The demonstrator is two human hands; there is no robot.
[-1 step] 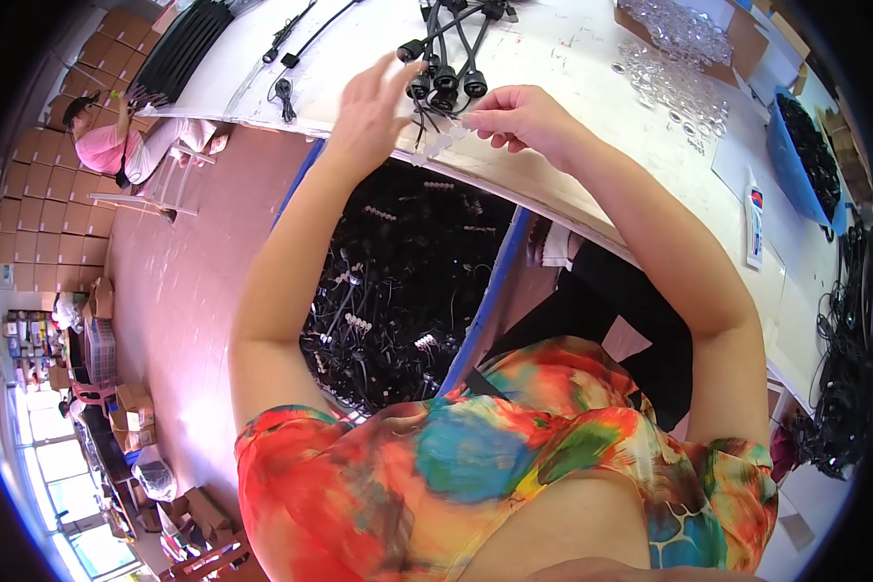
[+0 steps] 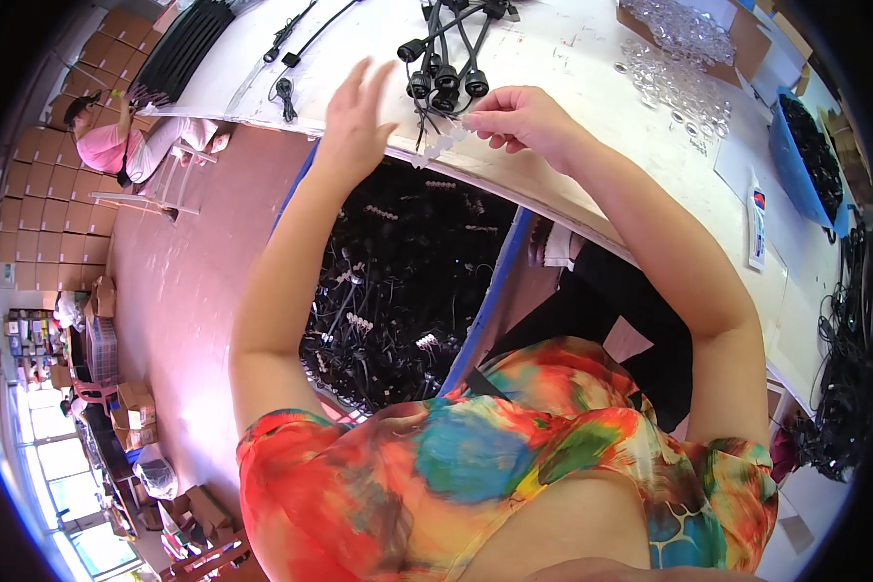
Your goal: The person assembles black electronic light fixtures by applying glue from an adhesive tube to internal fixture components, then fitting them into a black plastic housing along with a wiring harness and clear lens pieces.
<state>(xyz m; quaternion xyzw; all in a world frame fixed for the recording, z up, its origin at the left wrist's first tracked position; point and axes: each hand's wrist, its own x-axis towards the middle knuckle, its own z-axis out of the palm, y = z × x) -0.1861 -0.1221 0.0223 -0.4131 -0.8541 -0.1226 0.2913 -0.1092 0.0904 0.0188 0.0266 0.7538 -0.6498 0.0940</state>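
Note:
My right hand (image 2: 526, 116) is closed in a pinch at the table's near edge. From its fingertips hangs a whitish, translucent strip of small blocks, resembling a terminal block strip (image 2: 440, 146). My left hand (image 2: 357, 118) is raised just left of it, fingers spread and nothing in them. Beyond both hands, a bunch of black cables with round sockets (image 2: 445, 78) lies on the white table (image 2: 553, 68). Thin black wire ends from the bunch reach toward the strip; I cannot tell whether any touch it.
Below the table edge, a blue-edged container holds black cables with white strips (image 2: 407, 281). Clear plastic pieces (image 2: 674, 92), a blue basin (image 2: 793, 165) and a white tube (image 2: 756, 228) are at right. A person in pink (image 2: 109, 147) sits far left, near stacked cartons (image 2: 48, 218).
My left hand has drawn back a little to the left, away from the black sockets. My right hand stays almost in place with the strip.

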